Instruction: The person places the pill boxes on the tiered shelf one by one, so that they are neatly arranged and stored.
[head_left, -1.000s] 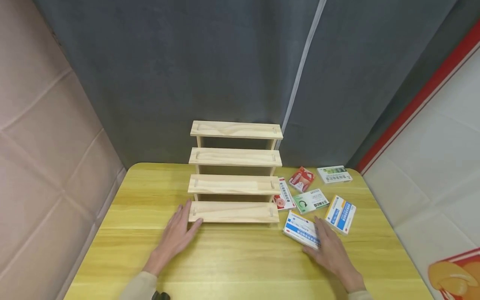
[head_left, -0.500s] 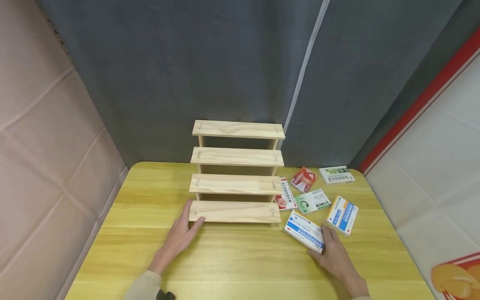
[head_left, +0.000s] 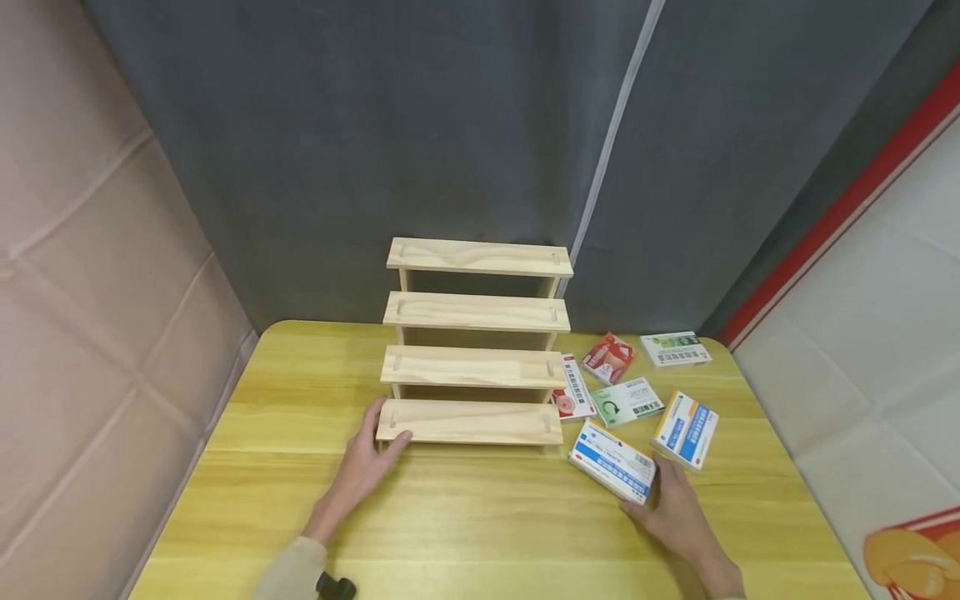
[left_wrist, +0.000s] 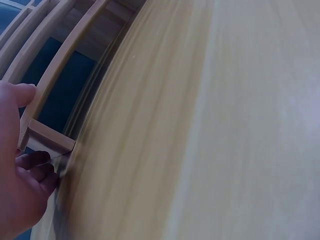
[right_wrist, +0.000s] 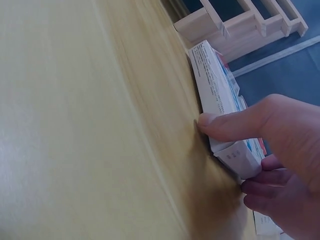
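A four-step pale wooden display rack (head_left: 471,422) stands on the table. My left hand (head_left: 362,467) grips the left end of its lowest step; in the left wrist view the thumb (left_wrist: 24,94) lies on the board's edge and the other fingers curl beside the end support. At the rack's right front lies a white, blue and orange medicine box (head_left: 612,463). My right hand (head_left: 678,512) holds this box by its right end; the right wrist view shows the thumb (right_wrist: 225,126) against the long side and the fingers at the end. The box rests on the table.
Behind the held box lie a second blue-and-white box (head_left: 686,431), a green-and-white box (head_left: 627,402), a red box (head_left: 608,359), a white box with a red picture (head_left: 573,388) and a white-green box (head_left: 675,349). A dark curtain (head_left: 315,167) hangs behind the table (head_left: 465,525).
My right hand has slid slightly right, from over the box's end to its edge, so more of the box shows. The left hand stays at the rack. The head view has shifted a little.
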